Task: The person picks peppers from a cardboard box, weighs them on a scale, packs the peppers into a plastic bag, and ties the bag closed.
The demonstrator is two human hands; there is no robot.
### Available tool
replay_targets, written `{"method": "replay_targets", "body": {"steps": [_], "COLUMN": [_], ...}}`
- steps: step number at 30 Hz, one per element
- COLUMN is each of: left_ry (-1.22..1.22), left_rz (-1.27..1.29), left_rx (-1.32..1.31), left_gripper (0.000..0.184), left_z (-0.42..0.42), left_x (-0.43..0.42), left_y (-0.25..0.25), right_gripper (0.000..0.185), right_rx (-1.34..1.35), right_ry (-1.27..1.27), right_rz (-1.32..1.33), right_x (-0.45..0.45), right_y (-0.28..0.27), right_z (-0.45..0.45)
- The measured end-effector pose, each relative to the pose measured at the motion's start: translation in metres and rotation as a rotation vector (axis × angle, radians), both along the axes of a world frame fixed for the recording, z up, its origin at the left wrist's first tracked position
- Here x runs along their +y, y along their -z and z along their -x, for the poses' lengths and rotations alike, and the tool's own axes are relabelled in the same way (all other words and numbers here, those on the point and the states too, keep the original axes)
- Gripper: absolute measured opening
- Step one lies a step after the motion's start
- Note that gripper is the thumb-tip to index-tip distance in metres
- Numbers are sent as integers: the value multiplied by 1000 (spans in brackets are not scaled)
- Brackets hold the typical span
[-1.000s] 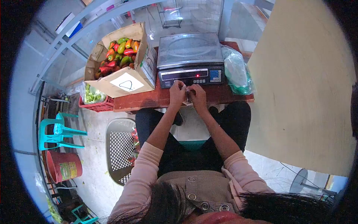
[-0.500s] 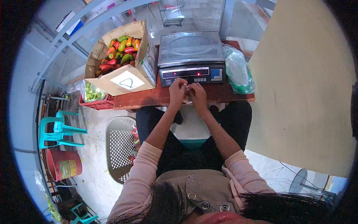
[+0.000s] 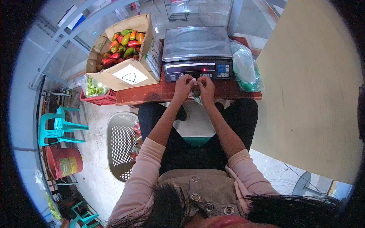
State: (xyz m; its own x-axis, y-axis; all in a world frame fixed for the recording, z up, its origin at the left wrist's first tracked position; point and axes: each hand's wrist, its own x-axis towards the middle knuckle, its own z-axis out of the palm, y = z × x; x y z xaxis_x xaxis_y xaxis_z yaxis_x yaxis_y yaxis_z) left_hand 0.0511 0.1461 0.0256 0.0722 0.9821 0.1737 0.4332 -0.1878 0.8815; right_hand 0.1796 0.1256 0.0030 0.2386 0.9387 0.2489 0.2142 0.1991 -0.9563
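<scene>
My left hand [image 3: 184, 86] and right hand [image 3: 207, 89] pinch a small plastic bag [image 3: 197, 98] in their fingers beside the scale [image 3: 197, 45], where light, even tugs should spare its thin film.

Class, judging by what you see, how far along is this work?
Seemingly partway. Bagged red produce already lies in the grey basket. The left hand and right hand pinch a small plastic bag. Loose peppers in the cardboard box look left to do.
</scene>
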Motion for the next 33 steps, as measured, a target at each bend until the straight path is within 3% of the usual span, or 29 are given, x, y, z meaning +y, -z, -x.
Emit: {"method": "replay_targets", "body": {"steps": [3, 8, 12, 15, 23, 33], "left_ry": [14, 8, 66, 84, 287, 177], "left_rz": [70, 2, 118, 7, 238, 125], "left_rx": [-74, 49, -82, 24, -251, -70], "left_gripper": [20, 22, 21, 20, 23, 27], "left_z": [6, 11, 14, 15, 23, 20], "left_x": [2, 10, 15, 11, 11, 12], "left_y": [-1, 7, 13, 7, 11, 18], "right_gripper": [14, 11, 11, 9, 9, 15], "right_rx": [-77, -64, -163, -154, -83, -82], "right_ry": [-51, -136, -82, -35, 66, -225], "right_rz": [22, -21, -72, -69, -128, 70], "right_x": [1, 9, 10, 7, 9, 13], "right_y": [-6, 5, 3, -1, 7, -5], "right_z": [-2, -4, -2, 3, 16, -10]}}
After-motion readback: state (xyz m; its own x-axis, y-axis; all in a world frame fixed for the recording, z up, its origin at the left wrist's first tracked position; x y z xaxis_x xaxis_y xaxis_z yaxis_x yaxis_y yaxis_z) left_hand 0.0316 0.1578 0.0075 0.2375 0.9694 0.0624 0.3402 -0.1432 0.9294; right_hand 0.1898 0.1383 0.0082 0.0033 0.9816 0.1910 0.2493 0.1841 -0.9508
